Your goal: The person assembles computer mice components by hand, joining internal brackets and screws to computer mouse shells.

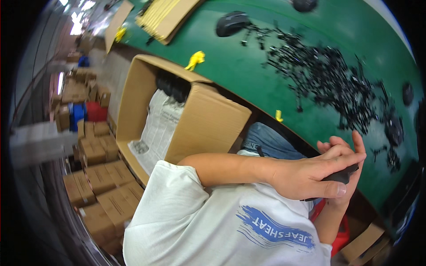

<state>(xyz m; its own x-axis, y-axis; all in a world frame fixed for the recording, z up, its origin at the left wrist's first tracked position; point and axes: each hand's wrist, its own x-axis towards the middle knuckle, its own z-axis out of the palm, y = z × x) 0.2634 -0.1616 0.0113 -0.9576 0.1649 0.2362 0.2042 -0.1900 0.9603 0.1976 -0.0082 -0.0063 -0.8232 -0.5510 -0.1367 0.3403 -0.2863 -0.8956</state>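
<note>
My left hand [306, 175] reaches across my body to the right, its thumb and fingers around a rounded black plastic piece [339, 176]. Behind it, my right hand [352, 186] comes up from below and meets the same piece from the other side. One fingertip points upward above the piece; most of the right fingers are hidden behind the left hand. Beyond both hands, a large pile of small black parts [324, 75] spreads over the green tabletop [262, 84]. Rounded black pieces lie around it, one [233, 23] at the far left of the pile.
An open cardboard box [213, 124] stands at the table's edge, holding printed sheeting [159, 119] and dark items. Yellow scraps [195, 60] lie along the edge. Flat cardboard [166, 20] rests farther back. Stacked cartons [113, 188] fill the floor at left; a red object [341, 235] is below my right arm.
</note>
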